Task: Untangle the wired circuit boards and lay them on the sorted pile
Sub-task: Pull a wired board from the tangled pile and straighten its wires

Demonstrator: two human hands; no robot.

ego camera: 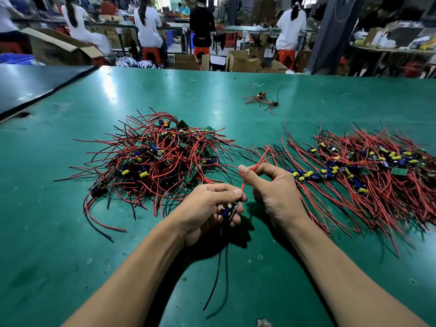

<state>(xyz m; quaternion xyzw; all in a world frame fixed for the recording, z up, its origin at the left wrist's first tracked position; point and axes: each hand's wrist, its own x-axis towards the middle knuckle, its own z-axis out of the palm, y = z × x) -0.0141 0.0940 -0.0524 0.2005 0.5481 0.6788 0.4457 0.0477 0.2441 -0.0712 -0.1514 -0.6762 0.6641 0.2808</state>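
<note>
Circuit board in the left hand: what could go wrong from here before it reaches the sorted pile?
1. The right hand pinches the red wires while the left hand grips the circuit board; a hard pull may strain the wire joints.
2. The black wires dangle loose below the board and could drag across the sorted pile, hooking its strands.
3. The tangled pile lies close by; a wide sweep might snag it.

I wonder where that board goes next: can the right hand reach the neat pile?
Probably yes. The neat pile lies just beside the right hand, with nothing between them. Its fingers pinch a red wire, though, so that would come along.
</note>
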